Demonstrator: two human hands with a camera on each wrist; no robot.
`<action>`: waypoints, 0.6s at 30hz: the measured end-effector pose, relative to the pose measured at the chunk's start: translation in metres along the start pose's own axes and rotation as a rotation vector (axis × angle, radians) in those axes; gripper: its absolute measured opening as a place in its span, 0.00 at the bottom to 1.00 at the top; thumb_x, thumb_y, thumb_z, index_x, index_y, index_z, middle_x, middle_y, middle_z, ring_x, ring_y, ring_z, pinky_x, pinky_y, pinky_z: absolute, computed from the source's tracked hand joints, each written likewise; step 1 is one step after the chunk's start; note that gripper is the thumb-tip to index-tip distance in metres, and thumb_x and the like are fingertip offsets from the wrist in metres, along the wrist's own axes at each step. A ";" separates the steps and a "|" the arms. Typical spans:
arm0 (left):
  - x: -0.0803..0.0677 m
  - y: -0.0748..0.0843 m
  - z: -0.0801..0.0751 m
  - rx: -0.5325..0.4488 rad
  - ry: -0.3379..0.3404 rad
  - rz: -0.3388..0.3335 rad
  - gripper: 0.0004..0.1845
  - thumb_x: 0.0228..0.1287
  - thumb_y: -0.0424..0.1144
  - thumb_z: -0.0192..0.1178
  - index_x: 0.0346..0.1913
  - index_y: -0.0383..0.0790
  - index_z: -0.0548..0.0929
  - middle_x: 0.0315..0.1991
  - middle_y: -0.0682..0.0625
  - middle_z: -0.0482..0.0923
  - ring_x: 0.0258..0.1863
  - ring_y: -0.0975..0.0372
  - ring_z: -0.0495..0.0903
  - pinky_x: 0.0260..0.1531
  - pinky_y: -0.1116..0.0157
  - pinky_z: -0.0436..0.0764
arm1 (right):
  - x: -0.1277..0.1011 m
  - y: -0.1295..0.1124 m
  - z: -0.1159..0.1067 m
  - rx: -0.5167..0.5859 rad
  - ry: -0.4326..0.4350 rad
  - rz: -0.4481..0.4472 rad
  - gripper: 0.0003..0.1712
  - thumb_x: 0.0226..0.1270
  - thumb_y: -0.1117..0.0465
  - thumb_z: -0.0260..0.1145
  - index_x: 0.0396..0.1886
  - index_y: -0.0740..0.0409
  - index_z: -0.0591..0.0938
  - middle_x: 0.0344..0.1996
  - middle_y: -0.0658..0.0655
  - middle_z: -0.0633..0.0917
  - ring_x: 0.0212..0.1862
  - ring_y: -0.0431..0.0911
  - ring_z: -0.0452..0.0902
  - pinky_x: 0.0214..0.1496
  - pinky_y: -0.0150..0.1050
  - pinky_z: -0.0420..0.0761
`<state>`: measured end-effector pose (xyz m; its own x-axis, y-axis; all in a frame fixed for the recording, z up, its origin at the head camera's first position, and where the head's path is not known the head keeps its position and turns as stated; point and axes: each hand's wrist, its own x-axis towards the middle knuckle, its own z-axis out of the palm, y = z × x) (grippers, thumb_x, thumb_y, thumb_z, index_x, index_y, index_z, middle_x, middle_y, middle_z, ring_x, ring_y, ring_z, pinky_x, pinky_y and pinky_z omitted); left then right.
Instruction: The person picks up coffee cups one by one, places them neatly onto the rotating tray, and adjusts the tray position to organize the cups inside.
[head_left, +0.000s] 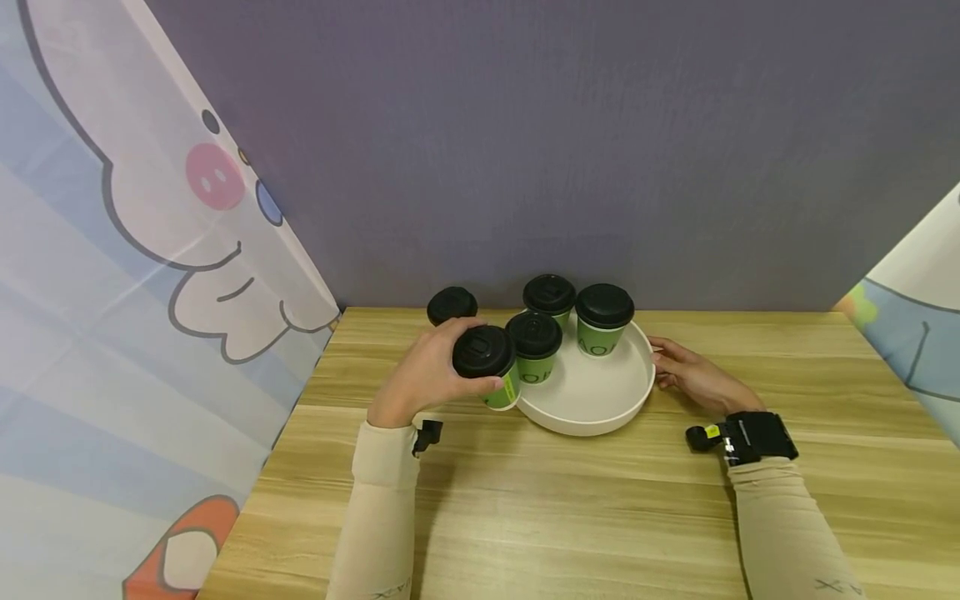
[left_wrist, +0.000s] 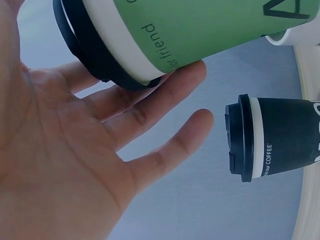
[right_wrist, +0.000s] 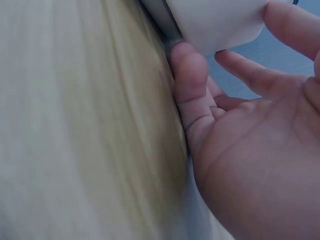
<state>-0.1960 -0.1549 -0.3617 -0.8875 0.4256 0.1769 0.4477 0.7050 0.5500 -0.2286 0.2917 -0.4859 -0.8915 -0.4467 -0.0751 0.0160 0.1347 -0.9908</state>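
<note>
Left hand (head_left: 423, 375), at the centre left of the head view, curls round a green cup (head_left: 491, 367) with a black lid, held just at the left edge of the white tray (head_left: 600, 400). From the left wrist we see its fingers (left_wrist: 165, 95) fairly straight along the cup's rim (left_wrist: 125, 50). Our right hand (head_left: 693, 375) rests relaxed on the table (head_left: 525, 500), fingertips (right_wrist: 187, 70) touching the tray's right wall. Three green cups (head_left: 534, 346) stand in the tray; a dark cup (head_left: 452, 305) stands behind, outside it.
</note>
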 end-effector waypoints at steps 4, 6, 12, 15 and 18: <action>-0.001 0.002 0.000 0.003 -0.013 -0.005 0.50 0.46 0.67 0.76 0.72 0.53 0.72 0.70 0.52 0.74 0.67 0.54 0.76 0.65 0.50 0.77 | -0.002 -0.001 -0.001 -0.034 0.002 0.007 0.33 0.85 0.56 0.48 0.80 0.65 0.53 0.51 0.43 0.79 0.47 0.35 0.76 0.48 0.30 0.77; -0.002 0.003 0.000 0.003 -0.017 -0.006 0.50 0.46 0.68 0.76 0.72 0.53 0.73 0.70 0.52 0.74 0.67 0.55 0.75 0.66 0.50 0.76 | -0.002 -0.001 -0.001 -0.047 0.005 0.016 0.34 0.85 0.55 0.49 0.81 0.66 0.52 0.53 0.43 0.78 0.47 0.35 0.76 0.48 0.31 0.77; -0.002 0.008 0.001 0.000 0.000 0.018 0.48 0.46 0.67 0.76 0.70 0.54 0.74 0.67 0.54 0.76 0.65 0.56 0.76 0.64 0.51 0.77 | -0.002 -0.002 0.000 -0.057 0.005 0.034 0.37 0.85 0.55 0.50 0.81 0.68 0.48 0.55 0.43 0.78 0.48 0.35 0.75 0.49 0.31 0.77; -0.001 0.011 0.003 -0.001 0.024 0.056 0.46 0.46 0.66 0.77 0.69 0.55 0.75 0.61 0.57 0.78 0.59 0.57 0.79 0.60 0.52 0.79 | -0.003 -0.002 0.000 -0.060 0.004 0.036 0.38 0.84 0.56 0.51 0.81 0.69 0.47 0.56 0.43 0.76 0.49 0.35 0.75 0.49 0.31 0.78; 0.000 0.014 0.006 0.002 0.044 0.089 0.45 0.46 0.66 0.77 0.68 0.54 0.76 0.56 0.58 0.80 0.54 0.59 0.80 0.58 0.54 0.79 | -0.003 -0.001 -0.001 -0.069 -0.005 0.030 0.38 0.84 0.57 0.51 0.81 0.69 0.47 0.59 0.43 0.74 0.49 0.34 0.75 0.49 0.30 0.78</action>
<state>-0.1893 -0.1417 -0.3587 -0.8481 0.4611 0.2608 0.5251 0.6665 0.5292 -0.2268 0.2937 -0.4849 -0.8890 -0.4457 -0.1053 0.0111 0.2089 -0.9779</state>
